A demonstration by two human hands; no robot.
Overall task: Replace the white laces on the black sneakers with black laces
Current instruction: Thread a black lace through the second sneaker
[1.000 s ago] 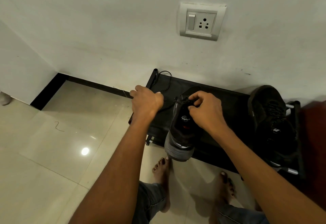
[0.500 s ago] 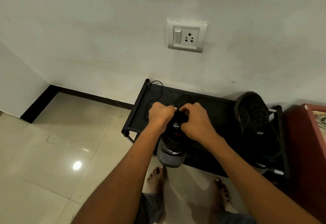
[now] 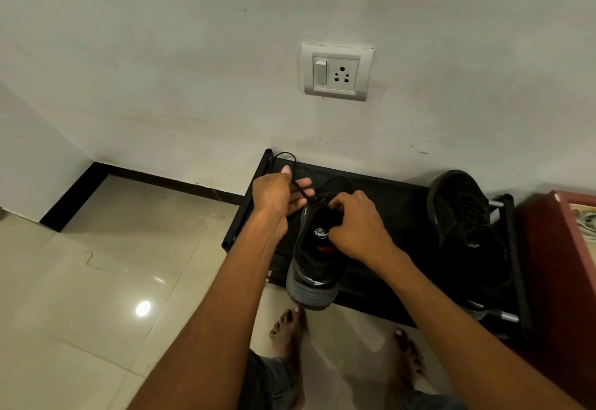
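- Person stands barefoot at a low black shoe rack point(image 3: 403, 203) set against the wall.
- One black sneaker point(image 3: 317, 258) sits on the rack's left part, heel and grey sole overhanging the front edge, toe toward the wall.
- Right hand point(image 3: 358, 229) rests over the sneaker's tongue, fingers curled and pinching at the lacing near the top eyelets; the exact strand is hidden under the fingers.
- Left hand point(image 3: 277, 198) is just left of the shoe, raised a little; thumb and curled fingers hold a black lace point(image 3: 301, 192), which runs from the eyelets across the palm.
- The lace's far end loops point(image 3: 285, 155) at the rack's back-left corner.
- Second black sneaker point(image 3: 467, 235) lies on the rack's right part, well apart from the hands, dark laces in place.
- Wall socket with switch point(image 3: 337, 72) above the rack.
- Red cabinet point(image 3: 561, 280) just beside the rack's right end.
- Glossy beige floor tiles point(image 3: 113, 280).
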